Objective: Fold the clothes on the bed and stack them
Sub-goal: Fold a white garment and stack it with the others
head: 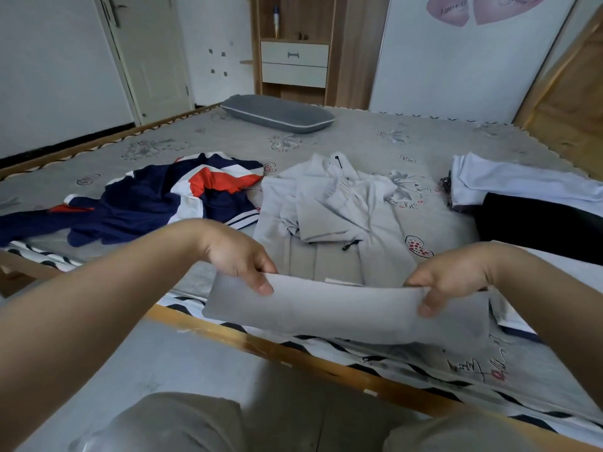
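Note:
A light grey garment (339, 203) lies spread in the middle of the bed, its upper part partly folded. Its near edge (326, 308) is lifted off the bed toward me. My left hand (238, 256) pinches that edge at its left end, and my right hand (453, 278) pinches it at the right end. To the left lies a crumpled navy, white and orange garment (156, 200). At the right edge sits a white garment (522, 181) next to a black one (541, 226).
A grey pillow (277, 113) rests at the far side of the bed (359, 138). The wooden bed frame (261, 344) runs across in front of me. A wooden cabinet with drawers (293, 63) stands against the back wall, a door (150, 57) to its left.

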